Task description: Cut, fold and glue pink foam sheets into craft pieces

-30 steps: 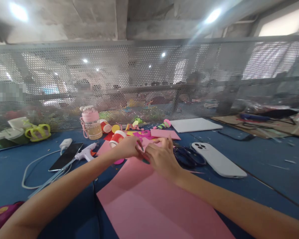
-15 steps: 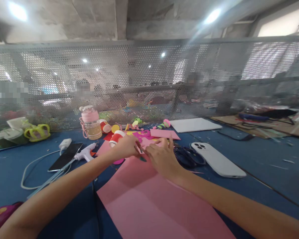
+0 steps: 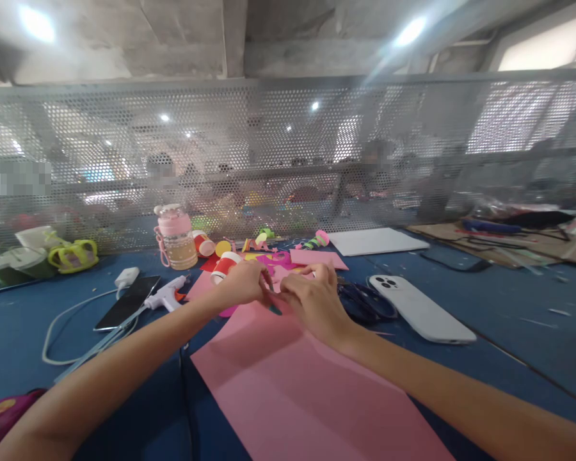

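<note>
A large sheet of pink paper lies in front of me, and both hands meet over its far end. My left hand is closed, its thumb and fingers pinched on pink paper between the hands. A small dark green tip sticks out below these fingers; what it belongs to is hidden. My right hand pinches at the same spot, fingertips almost touching the left ones. Whether they grip the sheet's edge or a separate strip, I cannot tell. A red and white paper cup lies on its side just beyond my left hand.
On the left are a glue gun, a black phone, a white charger and a pink-lidded bottle. Dark-handled scissors and a white phone lie right. A perforated metal screen stands behind.
Both hands stay at nearly the same place, with the fingertips shifting slightly and closing in on each other. The view has moved a little; the sheet's near left edge has shifted slightly right.
</note>
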